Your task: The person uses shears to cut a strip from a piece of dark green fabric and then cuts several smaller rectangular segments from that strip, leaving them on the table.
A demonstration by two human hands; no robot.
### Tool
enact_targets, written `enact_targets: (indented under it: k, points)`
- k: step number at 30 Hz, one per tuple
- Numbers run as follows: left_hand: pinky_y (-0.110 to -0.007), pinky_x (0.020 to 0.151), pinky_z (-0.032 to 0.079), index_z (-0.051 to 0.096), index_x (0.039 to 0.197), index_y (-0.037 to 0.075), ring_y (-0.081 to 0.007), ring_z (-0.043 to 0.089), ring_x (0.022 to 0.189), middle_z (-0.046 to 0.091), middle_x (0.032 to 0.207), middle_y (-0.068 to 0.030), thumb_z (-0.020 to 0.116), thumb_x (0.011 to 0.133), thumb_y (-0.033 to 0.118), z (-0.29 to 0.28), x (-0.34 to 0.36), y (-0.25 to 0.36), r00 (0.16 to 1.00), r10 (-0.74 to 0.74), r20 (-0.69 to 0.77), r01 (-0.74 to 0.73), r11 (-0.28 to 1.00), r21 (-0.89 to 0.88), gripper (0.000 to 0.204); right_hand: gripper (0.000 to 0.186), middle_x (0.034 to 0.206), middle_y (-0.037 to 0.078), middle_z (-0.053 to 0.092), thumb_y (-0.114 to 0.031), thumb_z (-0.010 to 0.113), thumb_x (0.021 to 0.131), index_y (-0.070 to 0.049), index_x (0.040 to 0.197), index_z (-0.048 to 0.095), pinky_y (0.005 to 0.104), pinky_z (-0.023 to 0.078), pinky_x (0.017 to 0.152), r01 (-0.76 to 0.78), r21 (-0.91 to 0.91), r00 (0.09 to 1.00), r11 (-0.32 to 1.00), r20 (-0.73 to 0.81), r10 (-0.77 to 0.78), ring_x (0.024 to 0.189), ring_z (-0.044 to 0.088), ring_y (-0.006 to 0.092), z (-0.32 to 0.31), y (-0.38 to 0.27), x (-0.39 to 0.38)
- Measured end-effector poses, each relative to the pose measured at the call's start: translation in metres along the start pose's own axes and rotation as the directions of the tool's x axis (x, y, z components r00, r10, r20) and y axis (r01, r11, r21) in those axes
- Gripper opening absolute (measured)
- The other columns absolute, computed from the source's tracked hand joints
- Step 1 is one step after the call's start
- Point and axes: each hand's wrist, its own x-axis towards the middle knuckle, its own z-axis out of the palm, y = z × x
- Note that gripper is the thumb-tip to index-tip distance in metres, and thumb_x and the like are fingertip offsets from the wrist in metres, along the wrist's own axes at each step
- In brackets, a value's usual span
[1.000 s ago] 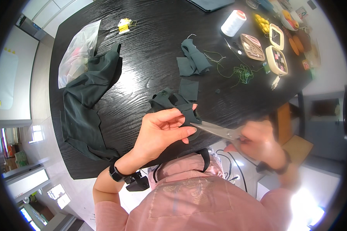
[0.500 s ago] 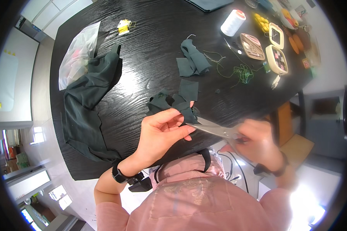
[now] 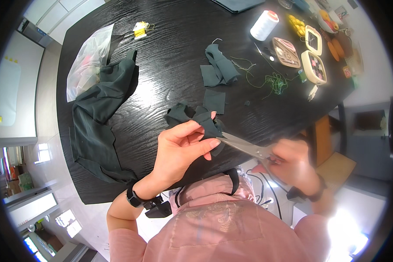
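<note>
Near the front middle of the black table (image 3: 170, 56), my left hand (image 3: 179, 150) pinches a small dark green fabric piece (image 3: 207, 126). Silver scissors (image 3: 244, 146) are gripped in my right hand (image 3: 288, 159), their blades at that piece's right edge. Crumpled dark green fabric (image 3: 179, 111) lies behind my left fingers, with a square scrap (image 3: 214, 100) just beyond it. A folded strip (image 3: 220, 65) of the same cloth lies farther back. A large dark green fabric (image 3: 98, 126) stretches along the table's left side.
Around the back and sides are a translucent bag (image 3: 85, 65), yellow thread (image 3: 140, 29), a white spool (image 3: 264, 26), tangled green thread (image 3: 276, 84), two small sewing cases (image 3: 286, 52) (image 3: 314, 70), yellow items (image 3: 296, 24) and a dark flat object (image 3: 238, 5). A cardboard box (image 3: 336, 170) is below, right.
My left hand and the pinched fabric have moved slightly left. The scissor tips stay at the fabric, and the scissors are tilted a little more steeply.
</note>
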Motion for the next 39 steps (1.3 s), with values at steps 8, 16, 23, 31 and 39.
enact_targets:
  k: [8,16,23,31,39]
  points:
    - [-0.021,0.051,0.047,0.062,0.119,-0.002,-0.0087,0.06,0.075,0.063,0.099,-0.0067,0.069,0.077,-0.013,-0.004,0.0,0.001,0.998,0.069,-0.014,-0.068,0.996,0.049,0.045,0.028,0.053,0.004,0.044,-0.009,0.079,0.054,-0.007,0.059,0.052,0.0313,0.035,0.038,0.025,-0.091,0.999,0.996,-0.038,-0.029,0.042,0.047,0.0215,0.001,0.006,-0.004]
    - [-0.02,0.048,0.041,0.063,0.115,-0.004,-0.0068,0.056,0.071,0.066,0.108,-0.014,0.069,0.077,-0.012,-0.003,0.001,0.006,0.999,-0.022,-0.025,0.021,0.998,-0.063,0.04,0.039,0.052,0.003,0.044,-0.021,0.09,0.055,-0.005,0.059,0.055,0.0291,0.034,0.038,-0.001,-0.076,0.999,0.997,-0.054,-0.003,0.041,0.044,0.0192,-0.005,-0.001,0.003]
    - [-0.019,0.047,0.04,0.064,0.113,-0.004,-0.0042,0.052,0.066,0.066,0.106,-0.0122,0.069,0.077,-0.012,-0.004,0.003,0.006,0.999,-0.052,-0.008,0.051,0.998,-0.036,0.037,0.038,0.053,0.004,0.043,-0.018,0.089,0.053,-0.006,0.059,0.053,0.0302,0.035,0.039,0.027,-0.114,0.997,0.993,-0.075,-0.035,0.042,0.046,0.0206,-0.01,0.001,0.006]
    - [-0.019,0.048,0.039,0.067,0.11,-0.002,-0.0019,0.048,0.061,0.062,0.081,-0.0003,0.07,0.077,-0.01,-0.006,0.002,0.003,0.999,-0.047,0.013,0.045,0.992,0.117,0.034,0.038,0.058,0.004,0.044,-0.021,0.085,0.056,-0.006,0.061,0.05,0.0329,0.036,0.042,0.096,-0.197,0.995,0.976,0.016,-0.095,0.048,0.048,0.0224,-0.017,0.008,0.009]
    - [-0.017,0.057,0.044,0.069,0.108,-0.001,-0.0038,0.057,0.072,0.063,0.084,0.0006,0.07,0.079,-0.008,-0.004,-0.001,0.007,0.999,-0.05,-0.018,0.052,0.977,0.205,0.031,0.044,0.059,0.004,0.045,-0.03,0.087,0.052,-0.007,0.062,0.05,0.0328,0.036,0.044,0.084,-0.26,0.996,0.962,0.029,-0.079,0.049,0.049,0.0225,-0.022,0.002,0.015]
